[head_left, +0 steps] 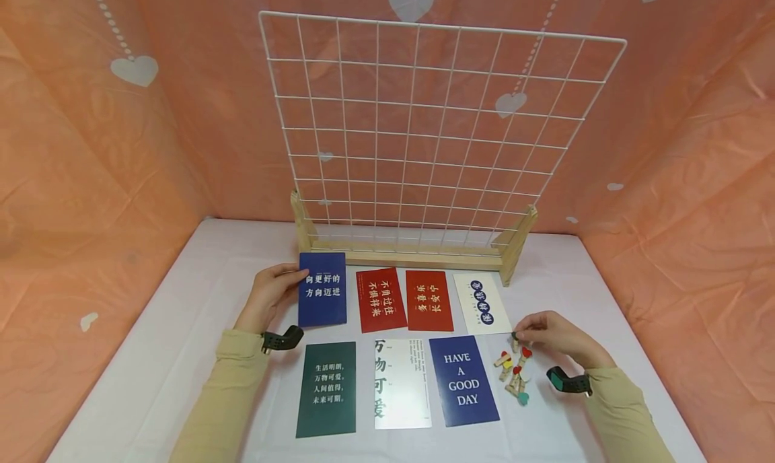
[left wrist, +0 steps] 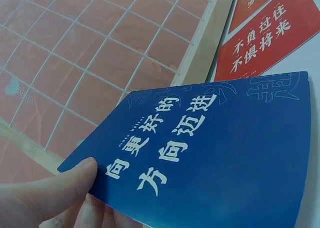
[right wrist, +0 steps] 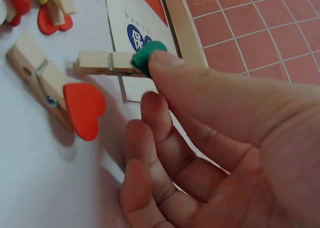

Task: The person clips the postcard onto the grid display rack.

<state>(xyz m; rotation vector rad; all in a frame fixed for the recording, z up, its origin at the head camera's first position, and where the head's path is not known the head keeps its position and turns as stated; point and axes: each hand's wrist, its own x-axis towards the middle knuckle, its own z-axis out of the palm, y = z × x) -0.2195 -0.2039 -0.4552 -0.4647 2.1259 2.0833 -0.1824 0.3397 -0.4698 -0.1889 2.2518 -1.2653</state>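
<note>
My left hand [head_left: 272, 293] pinches the left edge of a blue card [head_left: 323, 309] with white writing, just in front of the wire grid rack. In the left wrist view the card is tilted, with the thumb on its printed face and fingers behind. At the right, my right hand [head_left: 558, 336] holds a small wooden clothespin [right wrist: 96, 61] by its end with a dark green heart [right wrist: 145, 57]. Beside it in the right wrist view is another clothespin with a red heart [right wrist: 85, 110]. Several more clothespins [head_left: 514, 384] lie in a loose pile below that hand.
A white wire grid [head_left: 418, 133] stands in a wooden base [head_left: 399, 258] at the back. Two red cards [head_left: 430, 318], white cards [head_left: 484, 285], a green card [head_left: 327, 416] and a blue "HAVE A GOOD DAY" card [head_left: 463, 409] lie on the white table [head_left: 200, 301].
</note>
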